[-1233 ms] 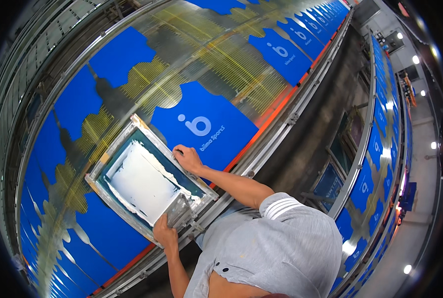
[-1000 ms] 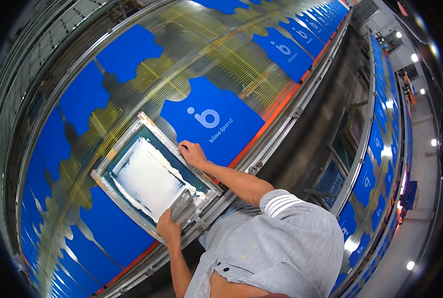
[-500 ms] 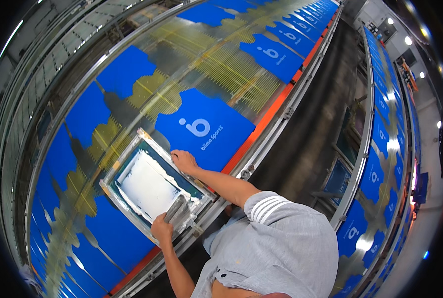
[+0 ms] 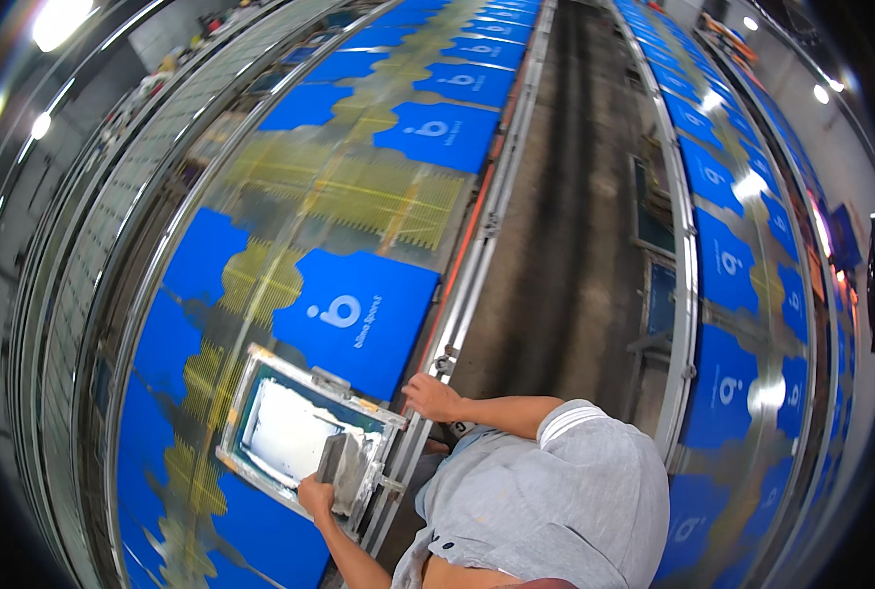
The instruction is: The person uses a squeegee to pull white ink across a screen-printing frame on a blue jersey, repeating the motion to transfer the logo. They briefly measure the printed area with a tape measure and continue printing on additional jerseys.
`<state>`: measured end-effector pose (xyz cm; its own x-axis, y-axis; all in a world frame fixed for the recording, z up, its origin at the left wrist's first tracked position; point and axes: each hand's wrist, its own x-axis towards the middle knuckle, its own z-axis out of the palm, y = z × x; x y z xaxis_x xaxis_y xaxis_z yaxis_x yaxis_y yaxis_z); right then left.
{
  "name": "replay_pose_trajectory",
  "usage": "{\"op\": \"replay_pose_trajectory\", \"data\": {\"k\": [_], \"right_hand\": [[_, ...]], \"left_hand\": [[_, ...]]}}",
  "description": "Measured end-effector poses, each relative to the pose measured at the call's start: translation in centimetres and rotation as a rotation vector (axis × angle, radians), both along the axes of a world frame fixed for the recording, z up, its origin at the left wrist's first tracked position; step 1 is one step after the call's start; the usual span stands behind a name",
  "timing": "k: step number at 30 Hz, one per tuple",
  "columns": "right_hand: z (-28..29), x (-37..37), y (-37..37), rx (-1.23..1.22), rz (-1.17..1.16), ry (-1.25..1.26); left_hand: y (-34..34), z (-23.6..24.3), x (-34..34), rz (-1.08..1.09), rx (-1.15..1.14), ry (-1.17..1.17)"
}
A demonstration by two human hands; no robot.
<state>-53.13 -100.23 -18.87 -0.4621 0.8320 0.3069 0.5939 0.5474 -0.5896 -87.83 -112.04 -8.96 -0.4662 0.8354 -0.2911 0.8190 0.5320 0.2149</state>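
My left hand (image 4: 316, 496) grips a grey squeegee (image 4: 331, 457) over the lower part of a screen frame (image 4: 237, 402) with white ink (image 4: 273, 442) inside. The frame lies tilted on the long printing table. My right hand (image 4: 430, 398) is just beyond the frame's upper right corner, beside the metal rail (image 4: 501, 177), fingers curled; whether they hold anything is unclear. Above the frame lies a blue fabric piece (image 4: 364, 344) with a pale printed logo, and other blue pieces line the table among yellowish patches.
A dark floor aisle (image 4: 565, 196) runs along my right. Across it stands a second long table (image 4: 717, 324) with blue printed pieces, with spare screens (image 4: 658, 294) stored at its side. Metal racks (image 4: 84, 245) curve along the left, and ceiling lights shine at both sides.
My view has swung to look down along the aisle. My right hand has left the frame's side bar for the rail beside it, uncovering a block on that bar. My left hand still holds the squeegee.
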Motion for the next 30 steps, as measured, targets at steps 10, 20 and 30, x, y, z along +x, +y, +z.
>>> {"op": "replay_pose_trajectory", "data": {"k": [10, 20, 30], "right_hand": [[-1.3, -0.8, -0.8, 0.079, -0.059, 0.004], [-1.8, -0.1, -0.5, 0.021, 0.055, 0.130], [-3.1, 0.9, 0.0, -0.004, 0.144, 0.168]], "left_hand": [[-0.2, -1.4, -1.2, -0.059, 0.041, -0.019], [-0.3, -1.4, -1.9, -0.045, 0.067, -0.040], [0.0, -1.0, -0.6, -0.049, 0.054, -0.030]]}}
